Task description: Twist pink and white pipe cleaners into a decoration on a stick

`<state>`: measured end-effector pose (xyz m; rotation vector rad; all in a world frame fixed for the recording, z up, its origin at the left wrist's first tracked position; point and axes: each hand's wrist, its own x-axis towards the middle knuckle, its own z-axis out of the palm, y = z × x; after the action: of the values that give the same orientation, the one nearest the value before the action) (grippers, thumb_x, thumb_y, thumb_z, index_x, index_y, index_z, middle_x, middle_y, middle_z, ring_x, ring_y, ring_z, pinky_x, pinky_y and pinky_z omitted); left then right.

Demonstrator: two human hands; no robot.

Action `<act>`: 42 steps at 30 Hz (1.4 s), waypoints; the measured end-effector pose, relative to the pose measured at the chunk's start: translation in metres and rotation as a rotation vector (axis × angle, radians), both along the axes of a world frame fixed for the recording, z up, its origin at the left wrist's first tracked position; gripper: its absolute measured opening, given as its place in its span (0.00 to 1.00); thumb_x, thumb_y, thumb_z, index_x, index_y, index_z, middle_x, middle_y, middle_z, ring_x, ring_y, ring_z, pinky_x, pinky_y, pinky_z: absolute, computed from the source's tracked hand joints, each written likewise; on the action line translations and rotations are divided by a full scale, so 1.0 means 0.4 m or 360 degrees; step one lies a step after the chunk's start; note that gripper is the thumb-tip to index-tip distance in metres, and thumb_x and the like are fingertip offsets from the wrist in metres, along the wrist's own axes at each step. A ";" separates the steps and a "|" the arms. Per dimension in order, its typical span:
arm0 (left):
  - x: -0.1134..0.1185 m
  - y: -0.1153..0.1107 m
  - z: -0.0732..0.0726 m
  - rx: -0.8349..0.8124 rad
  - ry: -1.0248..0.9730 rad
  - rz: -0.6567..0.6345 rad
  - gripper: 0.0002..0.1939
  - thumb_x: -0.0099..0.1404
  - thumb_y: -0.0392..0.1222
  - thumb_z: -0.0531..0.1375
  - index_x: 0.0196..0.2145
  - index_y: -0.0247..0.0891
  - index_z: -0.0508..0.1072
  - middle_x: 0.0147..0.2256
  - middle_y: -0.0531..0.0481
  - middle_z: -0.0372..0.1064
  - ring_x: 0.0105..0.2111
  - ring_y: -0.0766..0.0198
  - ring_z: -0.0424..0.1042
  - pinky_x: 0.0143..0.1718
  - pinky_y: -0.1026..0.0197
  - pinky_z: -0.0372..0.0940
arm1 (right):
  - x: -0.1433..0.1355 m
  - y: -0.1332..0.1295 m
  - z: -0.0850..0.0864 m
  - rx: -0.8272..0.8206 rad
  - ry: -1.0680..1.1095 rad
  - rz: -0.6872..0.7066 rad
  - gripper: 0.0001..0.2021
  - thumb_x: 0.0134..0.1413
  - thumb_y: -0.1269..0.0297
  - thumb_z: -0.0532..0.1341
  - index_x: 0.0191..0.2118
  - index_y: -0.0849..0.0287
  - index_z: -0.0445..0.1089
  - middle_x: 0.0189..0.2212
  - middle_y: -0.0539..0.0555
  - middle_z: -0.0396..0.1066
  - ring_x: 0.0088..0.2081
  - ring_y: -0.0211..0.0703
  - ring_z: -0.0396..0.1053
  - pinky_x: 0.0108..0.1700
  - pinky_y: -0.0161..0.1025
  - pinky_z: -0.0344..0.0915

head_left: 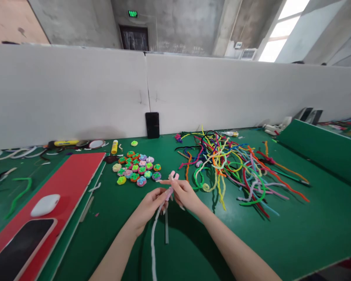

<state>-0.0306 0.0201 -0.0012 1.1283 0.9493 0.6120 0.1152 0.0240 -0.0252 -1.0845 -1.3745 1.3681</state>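
Note:
My left hand [150,205] pinches the lower part of a small pink fuzzy pipe-cleaner piece [169,192]. A long whitish pipe cleaner [153,242] hangs down from the fingers toward the front edge of the view. The fingers of my right hand [185,194] close round the upper end of the same pink piece, whose tips stick up above them. Exactly how the strands cross is hidden by the fingers. Under the hands a thin grey strip [166,228] points toward me. Just beyond them lie several small coloured flower-shaped pieces [142,170].
To the right spreads a tangled heap of coloured pipe cleaners [222,160]. A red board [73,175] at left bears a white earbud case [45,205] and a phone [23,246]. Another phone [152,125] leans on the white partition [105,89]. A glue stick [114,147] stands behind the flowers.

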 end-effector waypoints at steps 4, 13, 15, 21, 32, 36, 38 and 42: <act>-0.001 0.002 -0.006 -0.0017 -0.0024 -0.0018 0.14 0.57 0.51 0.56 0.28 0.35 0.67 0.21 0.56 0.55 0.21 0.72 0.54 0.23 0.68 0.52 | 0.007 0.015 0.001 -0.0010 0.0212 -0.0198 0.28 0.53 0.45 0.48 0.39 0.68 0.71 0.05 0.39 0.42 0.06 0.28 0.46 0.08 0.27 0.43; -0.002 0.001 0.000 -0.0138 -0.0111 0.0099 0.14 0.55 0.50 0.57 0.26 0.35 0.66 0.21 0.56 0.55 0.22 0.72 0.53 0.25 0.68 0.52 | 0.025 0.027 0.013 0.0102 0.0208 -0.0443 0.24 0.52 0.47 0.50 0.40 0.64 0.70 0.10 0.43 0.53 0.12 0.30 0.53 0.14 0.28 0.51; -0.004 0.003 -0.004 -0.0129 -0.0134 0.0164 0.14 0.55 0.50 0.57 0.25 0.36 0.66 0.20 0.56 0.55 0.21 0.72 0.53 0.24 0.68 0.51 | 0.018 0.024 0.010 0.0161 0.0099 -0.0343 0.22 0.50 0.48 0.53 0.40 0.62 0.69 0.19 0.48 0.63 0.20 0.33 0.60 0.18 0.29 0.56; 0.005 -0.004 -0.013 -0.0183 -0.0247 0.0187 0.13 0.55 0.50 0.57 0.29 0.36 0.68 0.22 0.55 0.60 0.23 0.71 0.59 0.27 0.67 0.56 | -0.016 0.006 0.008 0.0129 0.0229 -0.0090 0.18 0.54 0.53 0.51 0.35 0.61 0.72 0.29 0.52 0.68 0.31 0.37 0.63 0.33 0.33 0.61; 0.009 0.017 -0.065 0.0553 0.0417 0.0364 0.15 0.54 0.49 0.56 0.36 0.38 0.65 0.24 0.54 0.63 0.21 0.68 0.63 0.20 0.67 0.56 | 0.106 0.061 0.007 -0.0057 0.0489 -0.0347 0.18 0.51 0.51 0.53 0.27 0.63 0.67 0.08 0.42 0.55 0.10 0.28 0.49 0.14 0.28 0.46; 0.022 0.026 -0.092 0.0955 0.0691 0.0446 0.17 0.57 0.48 0.54 0.43 0.41 0.63 0.29 0.53 0.62 0.22 0.67 0.62 0.26 0.64 0.59 | 0.094 0.081 -0.044 0.0020 0.0155 -0.0550 0.21 0.50 0.47 0.51 0.23 0.62 0.64 0.05 0.42 0.51 0.08 0.28 0.45 0.12 0.29 0.41; 0.036 0.042 -0.089 0.1080 0.0811 0.0437 0.17 0.58 0.47 0.53 0.45 0.42 0.63 0.34 0.50 0.61 0.22 0.67 0.61 0.28 0.63 0.59 | 0.084 0.089 -0.067 0.0056 0.0145 -0.0674 0.22 0.50 0.46 0.50 0.22 0.62 0.63 0.05 0.41 0.50 0.08 0.28 0.46 0.12 0.30 0.42; 0.081 0.085 -0.070 0.1341 0.1034 0.0311 0.14 0.56 0.46 0.55 0.40 0.42 0.66 0.36 0.50 0.59 0.28 0.64 0.63 0.29 0.63 0.58 | 0.080 0.098 -0.091 0.0152 0.0106 -0.0881 0.22 0.51 0.46 0.49 0.23 0.61 0.63 0.07 0.42 0.51 0.10 0.30 0.50 0.14 0.30 0.46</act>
<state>0.0018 0.0541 -0.0292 2.0794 1.4187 0.8612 0.1473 0.0632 -0.0618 -1.2261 -0.9773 0.9145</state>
